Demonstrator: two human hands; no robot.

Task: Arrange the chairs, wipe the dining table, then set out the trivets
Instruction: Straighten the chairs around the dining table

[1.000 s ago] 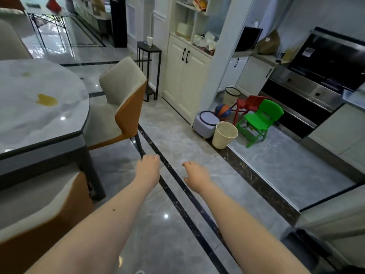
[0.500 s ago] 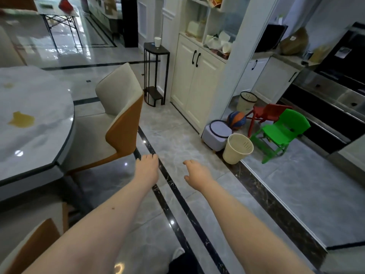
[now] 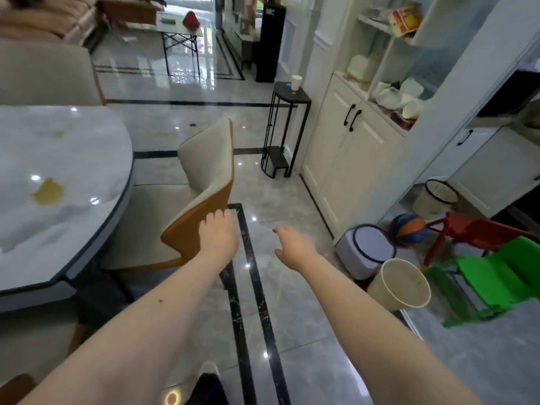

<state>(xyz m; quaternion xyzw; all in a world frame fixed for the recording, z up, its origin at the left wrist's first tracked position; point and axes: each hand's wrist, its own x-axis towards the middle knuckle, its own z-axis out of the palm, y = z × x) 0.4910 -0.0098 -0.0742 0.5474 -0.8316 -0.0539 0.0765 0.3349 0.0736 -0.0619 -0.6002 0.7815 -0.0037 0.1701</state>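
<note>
Both hands reach forward with loose fingers, holding nothing: left hand over the back edge of the cream-and-orange padded dining chair beside the grey marble worktop, right hand above the floor. Beige wastebasket and green plastic child's chair stand right.

Glossy grey tiled floor; cream cabinet right, black stand beside it; possibly a sofa beyond.
</note>
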